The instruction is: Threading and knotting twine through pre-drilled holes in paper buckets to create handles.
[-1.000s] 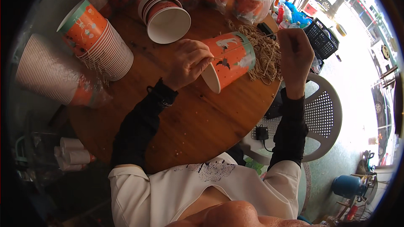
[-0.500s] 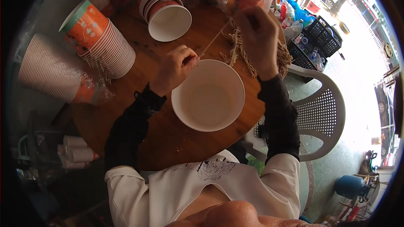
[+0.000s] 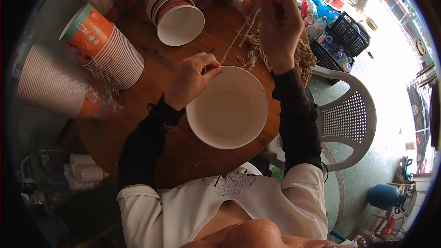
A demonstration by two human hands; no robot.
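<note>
A thin beige string point(image 3: 232, 45) runs slantwise between my two hands. My left hand point(image 3: 193, 79) pinches its lower end at the far-left rim of a white paper bucket point(image 3: 227, 110), whose wide mouth faces up and whose inside looks bare. Farther off and to the right, my right hand point(image 3: 281, 30) is closed round the upper part of the string, its fingertips partly turned from view. A short tail of string dangles beside the stretched length. Below and beside the right hand lies a bundle of loose beige strings point(image 3: 303, 59), partly covered by that hand and wrist.
A tilted stack of orange-and-white paper buckets point(image 3: 120, 57) leans at the left, near a plastic-wrapped stack point(image 3: 53, 82). More buckets point(image 3: 180, 25) lie at the far side of the round wooden table point(image 3: 179, 154). A grey plastic chair point(image 3: 347, 119) stands at the right.
My right hand has moved slightly farther away with the string, and a loose tail now shows beside it. My left hand stays at the bucket's rim.
</note>
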